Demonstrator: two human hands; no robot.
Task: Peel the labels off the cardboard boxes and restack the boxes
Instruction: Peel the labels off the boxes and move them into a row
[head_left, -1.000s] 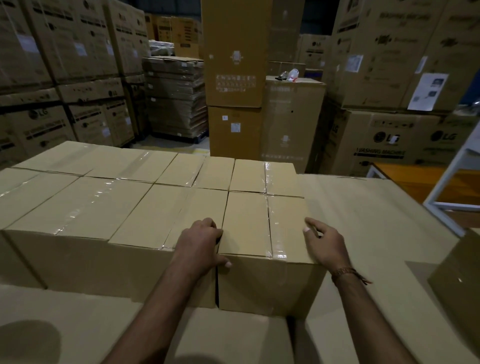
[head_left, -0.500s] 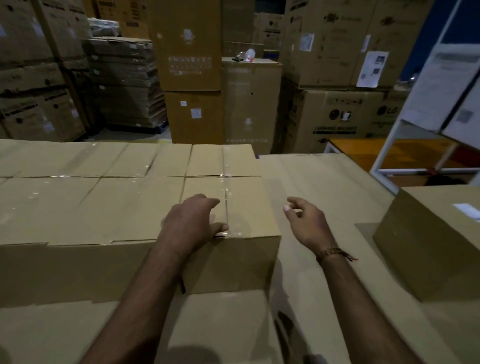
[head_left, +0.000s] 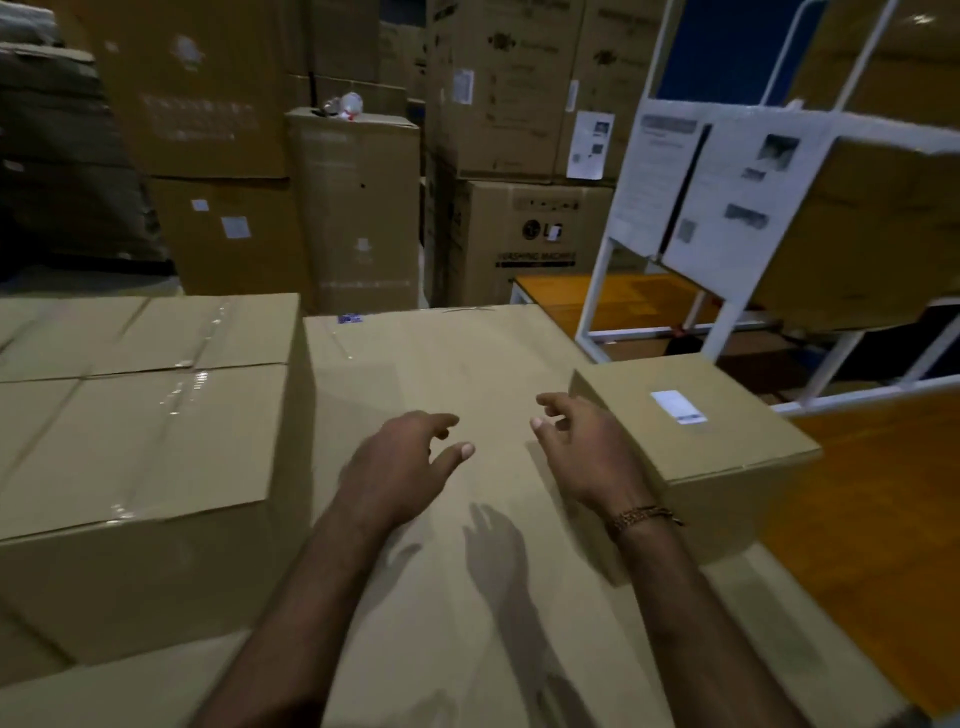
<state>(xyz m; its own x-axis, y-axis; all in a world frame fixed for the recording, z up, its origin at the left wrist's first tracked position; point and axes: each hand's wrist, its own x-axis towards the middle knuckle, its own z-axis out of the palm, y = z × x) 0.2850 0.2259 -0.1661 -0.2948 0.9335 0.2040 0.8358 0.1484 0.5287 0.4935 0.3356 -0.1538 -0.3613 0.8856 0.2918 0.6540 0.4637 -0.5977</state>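
A single cardboard box (head_left: 727, 447) stands at the right on a wide cardboard surface (head_left: 441, 374), with a white label (head_left: 678, 406) stuck on its top. My right hand (head_left: 587, 449) hovers at that box's left edge, fingers loosely spread, holding nothing. My left hand (head_left: 400, 462) hangs in the air over the bare surface, fingers relaxed and empty. A block of taped boxes (head_left: 140, 447) without visible labels sits at the left.
A white metal rack (head_left: 597, 291) with paper-covered cartons stands at the right, over an orange wooden floor (head_left: 878, 571). Tall stacks of big printed cartons (head_left: 530, 234) fill the background. A small blue tape scrap (head_left: 349, 318) lies at the surface's far edge.
My view swung right. Both hands left the taped box at the left and moved right through the air; the labelled box is now near my right hand.
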